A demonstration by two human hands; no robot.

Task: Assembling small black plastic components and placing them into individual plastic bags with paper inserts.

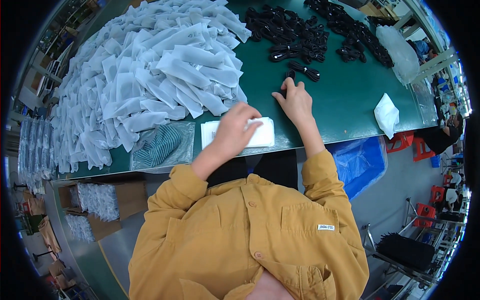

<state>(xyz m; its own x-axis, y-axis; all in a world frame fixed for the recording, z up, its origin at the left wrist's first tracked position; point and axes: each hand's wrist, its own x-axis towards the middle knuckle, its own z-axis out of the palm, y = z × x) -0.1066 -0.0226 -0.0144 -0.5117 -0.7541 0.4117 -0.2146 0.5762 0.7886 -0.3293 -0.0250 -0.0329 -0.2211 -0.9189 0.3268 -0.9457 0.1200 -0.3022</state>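
We find the right hand [295,102] extended over the green table [340,107], its fingertips at a small black coil [290,74]. The thumb stands apart from the index finger; we cannot tell whether the other fingers grip the coil or only touch it. A second coiled cable [306,71] lies just beside it, short of the black cable heap [287,32].

The left hand [234,131] is above the white stack [262,136] at the near table edge. Its fingers are bent, with thumb and index apart; whether they pinch the top piece, we cannot tell.

We judge the following risks. A shallow hold could let the coil slip or loosen. A snagged loop could drag the neighbouring cable along. Clinging pieces in the stack could lift two together, and a careless wrist or sleeve could push the stack over the edge. The loosely piled pale pouches [165,70], close behind the left hand, could slide onto the stack if knocked.
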